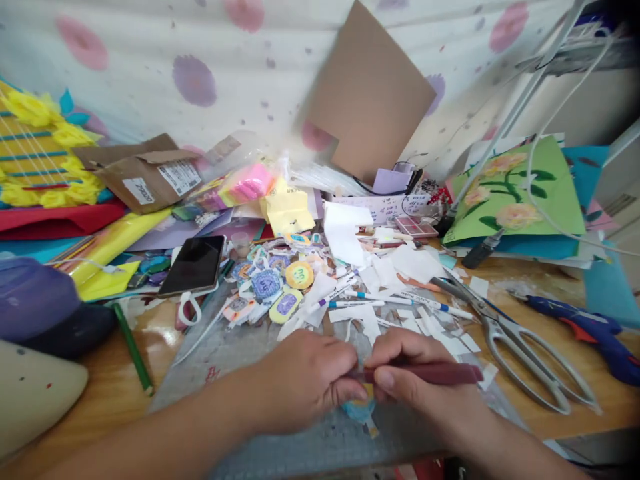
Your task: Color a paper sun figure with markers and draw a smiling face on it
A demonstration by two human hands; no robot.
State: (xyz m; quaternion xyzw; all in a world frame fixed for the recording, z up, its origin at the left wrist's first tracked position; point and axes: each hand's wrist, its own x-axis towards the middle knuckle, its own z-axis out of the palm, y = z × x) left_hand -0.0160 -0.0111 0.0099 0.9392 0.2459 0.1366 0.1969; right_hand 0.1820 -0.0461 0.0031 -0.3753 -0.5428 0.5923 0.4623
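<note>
My left hand (pixel 300 377) is closed, thumb and fingers pinching a small blue and yellow paper cutout (pixel 361 411) that hangs below the fingertips. Close beside it, my right hand (pixel 425 383) grips a maroon pen-shaped tool (pixel 445 373); its tip is hidden between the hands. Both hands are over a grey cutting mat (pixel 200 373). Just beyond them lies a pile of small decorated paper cutouts, among them a blue one (pixel 267 285) and a yellow one with a purple centre (pixel 285 305). White paper scraps (pixel 415 262) and several markers (pixel 355 304) are mixed in.
Large scissors (pixel 505 333) and a blue glue gun (pixel 575 317) lie at the right. A phone (pixel 194 265) and a green pencil (pixel 133 347) are at the left. Behind stand a cardboard box (pixel 145 173), a cardboard sheet (pixel 373 87) and a green flower picture (pixel 520 190).
</note>
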